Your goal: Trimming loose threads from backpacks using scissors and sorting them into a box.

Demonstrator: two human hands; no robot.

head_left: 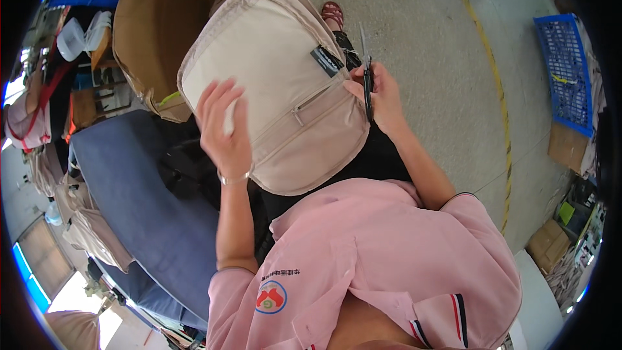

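Note:
A beige fabric bag piece (259, 58) lies across my lap, with a zipped pocket and a small black label (326, 60) at its right side. My right hand (383, 98) holds a pair of scissors (368, 84), blades pointing away from me, and its fingertips are at the bag piece's right edge. My left hand (223, 131), slightly blurred, is over the left part of the fabric. Its fingers are stretched out and hold nothing; whether they touch the cloth I cannot tell.
A large open cardboard box (146, 39) stands beyond the bag piece at the left. Dark blue fabric (136, 188) drapes beside my left arm. Blue plastic crates (570, 74) stand along the right, past a yellow floor line (495, 71). A person (29, 120) is at the far left.

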